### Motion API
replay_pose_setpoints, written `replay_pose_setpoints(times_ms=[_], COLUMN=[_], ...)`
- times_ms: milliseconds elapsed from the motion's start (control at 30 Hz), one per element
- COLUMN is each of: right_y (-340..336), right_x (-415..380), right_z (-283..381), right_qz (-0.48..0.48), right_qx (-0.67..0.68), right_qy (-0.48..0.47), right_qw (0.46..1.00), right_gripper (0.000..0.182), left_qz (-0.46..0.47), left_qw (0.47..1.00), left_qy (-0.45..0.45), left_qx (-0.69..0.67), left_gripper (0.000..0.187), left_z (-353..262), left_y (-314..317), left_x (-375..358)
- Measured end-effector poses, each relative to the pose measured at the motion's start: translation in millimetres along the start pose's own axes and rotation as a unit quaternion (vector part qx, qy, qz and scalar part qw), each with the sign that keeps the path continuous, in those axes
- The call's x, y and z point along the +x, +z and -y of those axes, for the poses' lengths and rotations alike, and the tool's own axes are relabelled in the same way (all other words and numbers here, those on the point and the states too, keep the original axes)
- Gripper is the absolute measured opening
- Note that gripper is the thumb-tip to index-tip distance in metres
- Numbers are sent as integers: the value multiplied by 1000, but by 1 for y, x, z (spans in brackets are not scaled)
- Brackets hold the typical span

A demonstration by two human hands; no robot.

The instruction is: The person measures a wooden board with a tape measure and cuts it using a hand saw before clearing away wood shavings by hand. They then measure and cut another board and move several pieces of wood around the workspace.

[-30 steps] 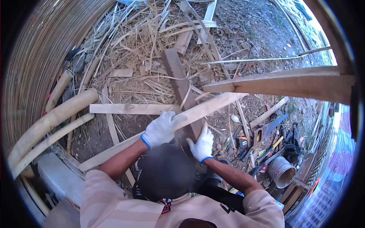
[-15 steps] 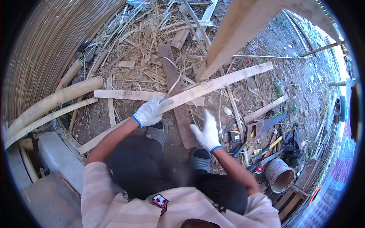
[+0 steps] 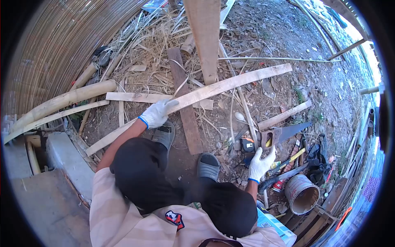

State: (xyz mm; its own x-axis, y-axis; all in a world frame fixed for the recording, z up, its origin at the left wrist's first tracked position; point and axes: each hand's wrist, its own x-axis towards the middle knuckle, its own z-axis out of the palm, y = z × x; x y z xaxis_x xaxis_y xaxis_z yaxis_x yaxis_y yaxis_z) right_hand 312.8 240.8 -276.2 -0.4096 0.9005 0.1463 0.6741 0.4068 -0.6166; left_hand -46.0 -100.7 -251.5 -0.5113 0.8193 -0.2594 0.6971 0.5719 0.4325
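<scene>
My left hand [image 3: 155, 114], in a white work glove, grips a long pale wooden plank [image 3: 234, 84] that slants up to the right. Beneath it, a dark board [image 3: 190, 127] crosses at an angle, and a shorter pale plank [image 3: 133, 97] lies behind. My right hand [image 3: 261, 164], gloved too, is over the tools at the right with thumb and fingers apart and nothing held. Its fingertips are just below the handle of a handsaw [image 3: 288, 131], whose blade points right. Left of those fingertips lies an orange and black tape measure [image 3: 247, 144].
An upright wooden post [image 3: 205, 45] stands just beyond the plank. A tipped bucket [image 3: 302, 193] and a yellow-handled tool [image 3: 297, 154] lie at the right. Thick bamboo poles [image 3: 70, 98] and concrete blocks [image 3: 68, 160] are at the left. Wood shavings [image 3: 152, 53] cover the ground ahead.
My right hand has moved right and down, from beside the dark board to the handsaw. My left hand still grips the long plank. The view has turned a little to the right.
</scene>
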Motion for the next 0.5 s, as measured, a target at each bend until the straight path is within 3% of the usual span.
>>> replay_pose_setpoints(times_ms=[100,300,500], right_y=[2,10,15], right_x=[14,18,49], right_z=[-23,-48,-15], right_qz=[19,27,110], right_qx=[-33,-54,-194], right_qy=[-12,-87,-57], right_qw=[999,994,973], right_gripper=[65,53,51], left_qz=[3,-22,-22], left_qw=[999,999,999], left_qy=[-28,-21,-27], left_qx=[-21,-19,-24], left_gripper=[74,77,77], left_z=[-11,-10,-10], left_y=[-7,3,3], left_x=[-3,-6,-13])
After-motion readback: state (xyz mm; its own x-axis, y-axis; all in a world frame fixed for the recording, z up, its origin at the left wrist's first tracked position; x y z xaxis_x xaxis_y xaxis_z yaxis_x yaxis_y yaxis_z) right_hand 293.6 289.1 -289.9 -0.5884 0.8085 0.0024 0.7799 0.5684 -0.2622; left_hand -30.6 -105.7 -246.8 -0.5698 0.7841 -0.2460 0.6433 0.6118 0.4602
